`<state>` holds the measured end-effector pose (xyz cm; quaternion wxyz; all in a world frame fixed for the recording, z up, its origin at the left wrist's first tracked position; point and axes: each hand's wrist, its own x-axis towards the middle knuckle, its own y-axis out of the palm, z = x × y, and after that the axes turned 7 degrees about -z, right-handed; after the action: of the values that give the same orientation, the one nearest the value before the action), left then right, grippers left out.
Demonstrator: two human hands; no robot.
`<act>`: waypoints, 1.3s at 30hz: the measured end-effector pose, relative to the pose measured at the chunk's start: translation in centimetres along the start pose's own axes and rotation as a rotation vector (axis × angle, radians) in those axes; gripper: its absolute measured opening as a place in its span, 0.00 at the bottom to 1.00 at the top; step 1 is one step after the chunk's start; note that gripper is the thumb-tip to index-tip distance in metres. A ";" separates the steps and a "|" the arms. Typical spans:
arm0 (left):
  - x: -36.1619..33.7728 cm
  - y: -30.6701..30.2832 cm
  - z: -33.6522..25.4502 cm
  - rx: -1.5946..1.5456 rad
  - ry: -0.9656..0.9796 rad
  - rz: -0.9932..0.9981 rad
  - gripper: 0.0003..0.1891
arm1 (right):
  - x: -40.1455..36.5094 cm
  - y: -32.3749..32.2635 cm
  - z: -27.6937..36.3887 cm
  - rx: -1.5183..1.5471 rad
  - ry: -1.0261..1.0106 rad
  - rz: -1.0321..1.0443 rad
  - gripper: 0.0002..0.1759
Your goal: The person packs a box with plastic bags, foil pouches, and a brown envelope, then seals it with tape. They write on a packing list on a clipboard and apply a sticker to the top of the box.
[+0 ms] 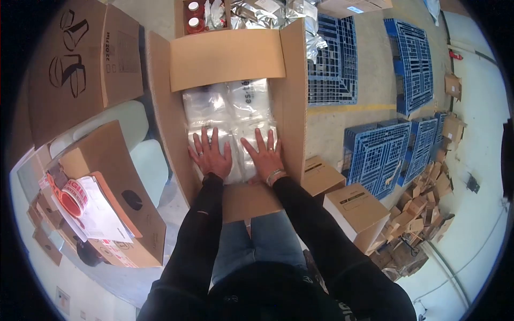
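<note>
An open cardboard box (227,56) stands in front of me with its flaps raised. Inside it, clear plastic-wrapped packs (249,99) lie in two columns, some with dark print. My left hand (211,155) rests flat on the near left pack, its fingers spread and a ring on one finger. On the near right pack lies my right hand (265,155), also spread, with bracelets at the wrist. Neither hand grips anything.
A tape dispenser (72,199) and papers (101,214) lie on a box at the left. Behind the open box are silver bags (259,13) and red jars. Blue pallets (377,158), closed boxes (356,211) and a heap of cardboard (420,206) are at the right.
</note>
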<state>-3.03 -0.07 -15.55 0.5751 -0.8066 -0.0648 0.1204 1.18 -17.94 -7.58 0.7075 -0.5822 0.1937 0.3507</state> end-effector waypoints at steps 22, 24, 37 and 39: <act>6.8 -8.5 -7.7 -0.356 -0.053 -0.194 0.36 | -13.0 -14.3 -9.6 0.722 -0.485 -0.209 0.41; 10.2 -15.2 -20.9 -0.465 0.077 -0.412 0.29 | -13.6 -15.6 -17.6 0.626 -0.518 -0.361 0.38; 10.8 -34.0 -76.4 -0.001 1.730 0.312 0.21 | -14.9 -25.8 -54.9 0.348 0.058 -0.483 0.34; 11.6 -34.6 -77.5 0.122 1.766 0.309 0.20 | -11.9 -28.1 -52.9 0.404 -0.020 -0.483 0.35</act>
<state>30.17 -56.50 39.71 0.4346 -0.5731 0.5167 -0.4644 20.47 -74.03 6.87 0.8736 -0.4555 0.1087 0.1323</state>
